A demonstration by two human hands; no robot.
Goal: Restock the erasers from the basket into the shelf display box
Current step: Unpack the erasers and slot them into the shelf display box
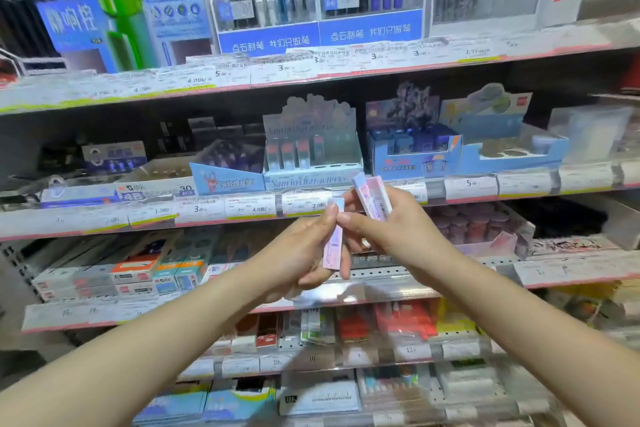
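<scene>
Both my hands are raised in front of the middle shelf. My left hand (304, 253) grips one long pink eraser (334, 243) with a pale blue end, held upright. My right hand (384, 236) holds two more pink and blue erasers (372, 198) tilted up to the left, and its forefinger tip touches the top of the left eraser. Just behind them on the shelf stands the pale blue display box (311, 177) with a few upright erasers in its left slots. No basket is in view.
A blue box (414, 158) of dark blue items stands right of the display box, a slanted blue box (225, 180) to its left. Price-label strips (249, 206) run along each shelf edge. Shelves above and below are packed with pens and stationery boxes.
</scene>
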